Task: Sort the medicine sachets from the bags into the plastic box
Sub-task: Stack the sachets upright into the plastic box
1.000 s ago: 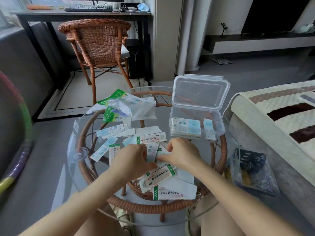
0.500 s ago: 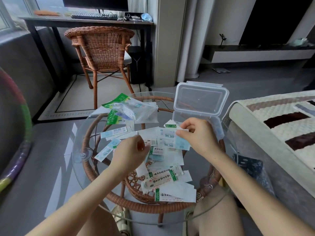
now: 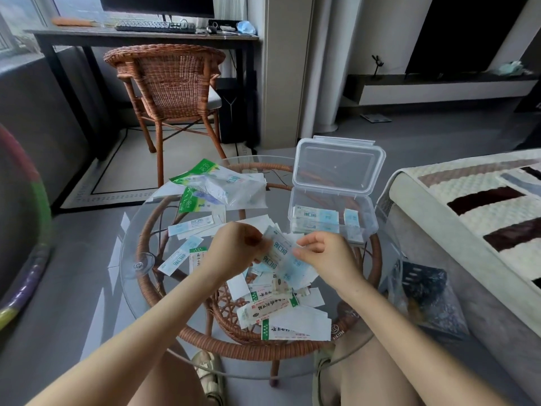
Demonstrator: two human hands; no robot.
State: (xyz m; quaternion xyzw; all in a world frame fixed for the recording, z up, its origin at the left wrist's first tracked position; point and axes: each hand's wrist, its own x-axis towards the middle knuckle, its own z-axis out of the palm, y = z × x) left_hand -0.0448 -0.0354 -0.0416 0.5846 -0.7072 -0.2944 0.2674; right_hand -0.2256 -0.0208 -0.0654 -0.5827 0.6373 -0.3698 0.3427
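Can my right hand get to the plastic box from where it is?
Probably yes. The right hand sits in front of the plastic box, its lid open, nothing between them, though it and the left hand hold blue sachets.

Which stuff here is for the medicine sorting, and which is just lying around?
For the job: blue-and-white paper sachets pinched by left hand and right hand; green-and-white paper sachets; clear plastic box; crinkly plastic bags.
Lying about: brown wicker chair; black keyboard; colourful hoop.
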